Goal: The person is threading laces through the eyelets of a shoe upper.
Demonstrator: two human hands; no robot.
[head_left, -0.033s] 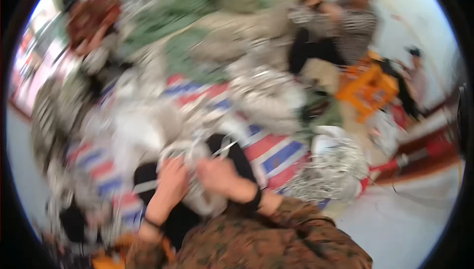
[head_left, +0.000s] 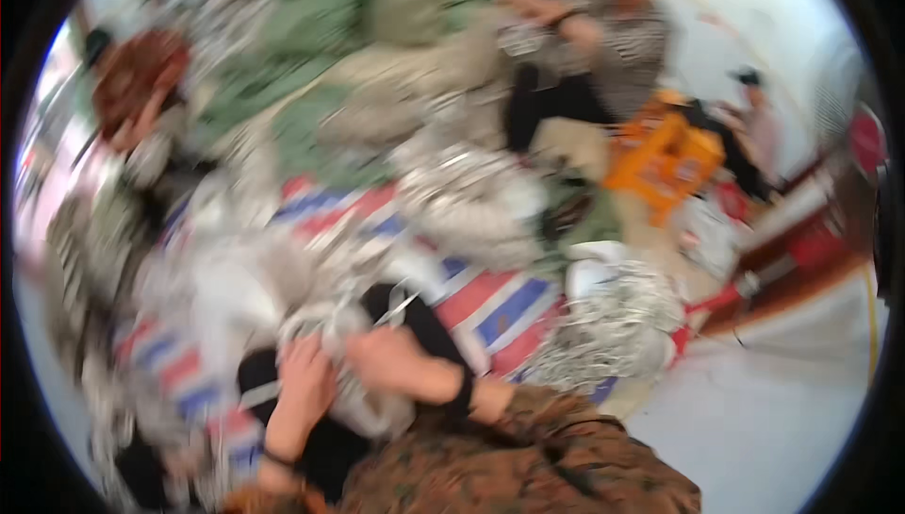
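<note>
Motion smears the view. In my lap, over black trouser legs, lies a loose bundle of whitish cords (head_left: 351, 389) with a pale, bag-like piece below it. My left hand (head_left: 306, 373) bends its fingers round the near left part of the bundle. Beside it, my right hand (head_left: 391, 361) is closed at the bundle's right side; its fingertips are blurred. A thin white loop (head_left: 403, 301) sticks up past the right hand. Another white strip (head_left: 259, 394) crosses my left knee. What exactly lies between the fingers is too blurred to see.
Under me spreads a red, white and blue striped sheet (head_left: 514, 311). Tangled white cords (head_left: 613, 330) lie to the right, a whitish heap (head_left: 467, 198) ahead. Green sacks (head_left: 311, 24) fill the back. Other people sit at far left and far right, near an orange bag (head_left: 669, 160).
The whole view has swung, so everything sits further left in the picture. Both hands keep about the same place over my lap, with no clear change of grip.
</note>
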